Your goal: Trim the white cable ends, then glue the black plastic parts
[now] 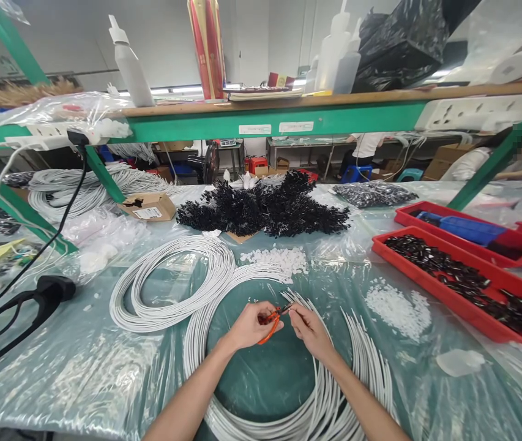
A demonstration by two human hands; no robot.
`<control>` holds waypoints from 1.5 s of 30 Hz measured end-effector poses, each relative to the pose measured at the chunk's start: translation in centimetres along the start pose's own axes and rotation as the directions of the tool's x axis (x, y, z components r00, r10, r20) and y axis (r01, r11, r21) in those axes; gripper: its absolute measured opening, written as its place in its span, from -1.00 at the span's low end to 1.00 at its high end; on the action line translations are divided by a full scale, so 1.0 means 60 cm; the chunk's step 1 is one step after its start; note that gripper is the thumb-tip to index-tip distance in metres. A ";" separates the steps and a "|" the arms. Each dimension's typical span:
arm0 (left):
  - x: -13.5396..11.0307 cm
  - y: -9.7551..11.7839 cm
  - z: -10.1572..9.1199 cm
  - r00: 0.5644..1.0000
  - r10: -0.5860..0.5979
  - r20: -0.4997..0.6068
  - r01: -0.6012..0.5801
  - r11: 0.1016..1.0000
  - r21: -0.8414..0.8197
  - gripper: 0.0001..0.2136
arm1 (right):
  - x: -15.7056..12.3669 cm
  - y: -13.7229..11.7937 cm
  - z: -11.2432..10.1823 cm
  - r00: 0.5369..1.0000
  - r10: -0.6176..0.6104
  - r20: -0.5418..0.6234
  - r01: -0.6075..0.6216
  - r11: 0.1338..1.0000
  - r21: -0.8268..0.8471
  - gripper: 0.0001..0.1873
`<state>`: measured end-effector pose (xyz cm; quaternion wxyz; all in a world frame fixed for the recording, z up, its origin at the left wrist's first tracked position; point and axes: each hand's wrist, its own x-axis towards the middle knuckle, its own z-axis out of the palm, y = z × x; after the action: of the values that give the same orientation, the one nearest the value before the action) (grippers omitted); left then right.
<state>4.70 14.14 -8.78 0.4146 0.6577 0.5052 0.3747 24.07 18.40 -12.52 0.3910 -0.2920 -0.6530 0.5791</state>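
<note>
Orange-handled scissors (273, 326), likely light and rigid, best held by the loops, sit gripped in my left hand (251, 323). My right hand (310, 331) is pinched closed by the blades, on what I cannot tell. Around lie white cables (195, 343), probably springy.

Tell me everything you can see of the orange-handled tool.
The orange-handled tool is small, with bright orange, plastic-looking grips and a dark, metal-looking tip. The left hand grips it, fingers hiding part of the handles, over the upper part of the large white cable coil. Its tip points toward the right hand. Whether it is open, or touches a cable, is too small to tell.
</note>
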 end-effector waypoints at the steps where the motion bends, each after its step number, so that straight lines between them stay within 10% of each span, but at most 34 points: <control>1: 0.000 0.001 -0.001 1.000 0.004 -0.003 -0.004 1.000 0.009 -0.67 | -0.001 0.000 0.000 1.000 -0.009 -0.005 0.009 1.000 -0.016 -0.34; 19: 0.000 -0.003 -0.006 1.000 -0.007 0.024 0.006 1.000 0.028 -0.67 | 0.002 -0.003 0.000 0.999 0.004 -0.033 -0.006 0.999 -0.048 -0.29; 37: -0.002 -0.001 0.004 0.989 -0.068 0.134 0.084 0.989 -0.122 -0.50 | -0.020 -0.024 -0.004 0.950 -0.263 -0.165 0.188 0.911 -0.367 -0.67; 45: -0.003 -0.007 -0.003 0.997 0.052 0.063 -0.051 0.999 -0.005 -0.74 | -0.009 -0.020 -0.020 0.996 -0.093 0.014 0.094 0.983 -0.156 -0.39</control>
<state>4.35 14.05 -9.14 0.4219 0.6812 0.4739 0.3652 25.48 18.40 -11.39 0.3912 -0.2889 -0.7107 0.5084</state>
